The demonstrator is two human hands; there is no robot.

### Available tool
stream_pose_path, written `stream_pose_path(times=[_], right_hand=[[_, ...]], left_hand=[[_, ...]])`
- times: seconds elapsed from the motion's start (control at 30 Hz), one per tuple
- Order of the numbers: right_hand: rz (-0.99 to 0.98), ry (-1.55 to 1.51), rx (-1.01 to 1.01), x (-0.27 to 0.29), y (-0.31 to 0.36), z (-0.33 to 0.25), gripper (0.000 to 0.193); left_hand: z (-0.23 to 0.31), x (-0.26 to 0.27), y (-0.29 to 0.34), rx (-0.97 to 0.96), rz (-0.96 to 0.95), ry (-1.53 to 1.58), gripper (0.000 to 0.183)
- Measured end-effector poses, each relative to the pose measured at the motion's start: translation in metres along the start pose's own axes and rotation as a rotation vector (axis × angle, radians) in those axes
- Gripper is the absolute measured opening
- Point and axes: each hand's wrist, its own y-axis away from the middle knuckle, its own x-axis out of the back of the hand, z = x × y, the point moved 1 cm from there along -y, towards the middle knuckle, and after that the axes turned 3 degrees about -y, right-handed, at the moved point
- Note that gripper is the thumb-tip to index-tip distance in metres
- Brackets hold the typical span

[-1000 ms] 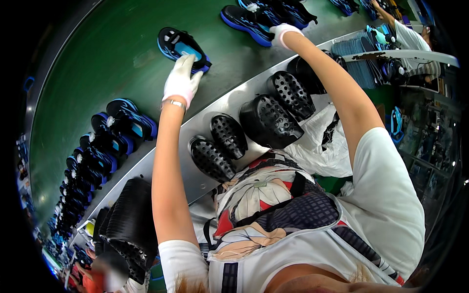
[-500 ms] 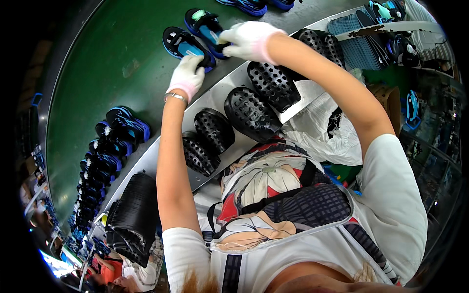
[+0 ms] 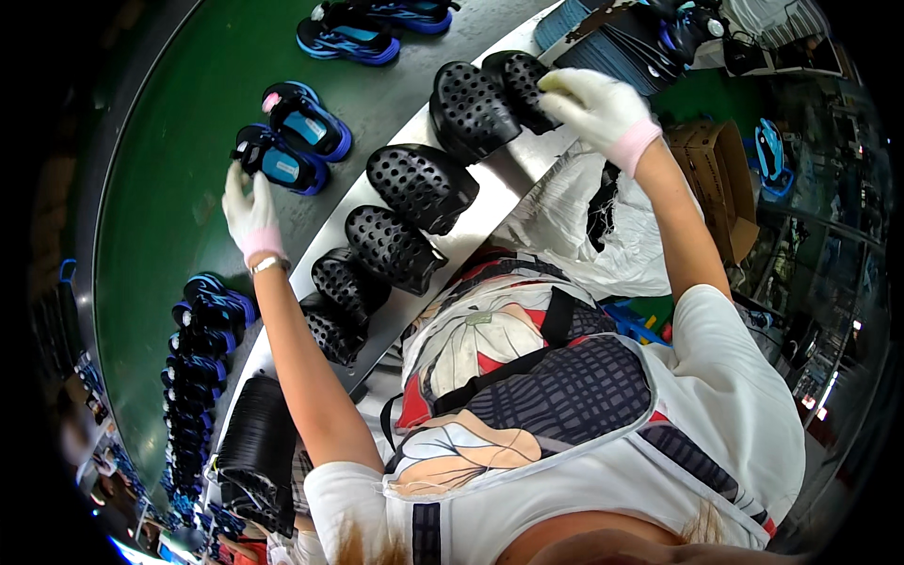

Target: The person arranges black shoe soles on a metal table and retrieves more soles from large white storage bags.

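Left hand (image 3: 250,212), white glove with pink cuff and a wrist bracelet: raised over the green conveyor belt (image 3: 160,179), fingers loosely spread and holding nothing; fingertips touch or nearly touch the heel of the nearer blue-and-black shoe (image 3: 273,160). A second blue-and-black shoe (image 3: 306,118) lies just beside it, farther along the belt.

Right hand (image 3: 593,104), same glove: fingers curled onto the edge of a black perforated clog (image 3: 523,80); whether it grips or merely rests there cannot be told. A matching clog (image 3: 466,113) lies touching that one, on the hand's near side.

Grey ledge (image 3: 490,188) running alongside the belt: bears the row of black perforated clogs. Beyond the pair at the right hand come two more clogs (image 3: 419,184) and (image 3: 391,250), then a smaller pair (image 3: 344,287) and (image 3: 325,330) below the left forearm, partly covered by it.

Belt, far end: another blue shoe pair (image 3: 344,38). Belt, left rim: a long line of blue shoes (image 3: 198,348), close together.

By the ledge: a white plastic bag (image 3: 574,231) under the right forearm; a cardboard box (image 3: 711,165), open, contents not discernible; a stack of dark insoles (image 3: 603,33) past the right hand; a black ribbed stack (image 3: 254,452) near the left elbow.
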Motion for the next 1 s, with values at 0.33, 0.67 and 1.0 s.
stream_pose_path(times=[0.33,0.67,1.0], right_hand=[[-0.128,0.055,0.169,-0.023,0.007,-0.006,0.052],[-0.16,0.011,0.245,-0.021,-0.008,-0.003,0.053],[-0.181,-0.019,0.346,-0.017,-0.019,0.009,0.054]], left_hand=[[0.025,0.022,0.089,0.193,-0.201,0.319,0.042],[0.032,0.027,0.115,0.195,-0.182,0.336,0.036],[0.044,0.028,0.122,0.18,-0.194,0.385,0.033]])
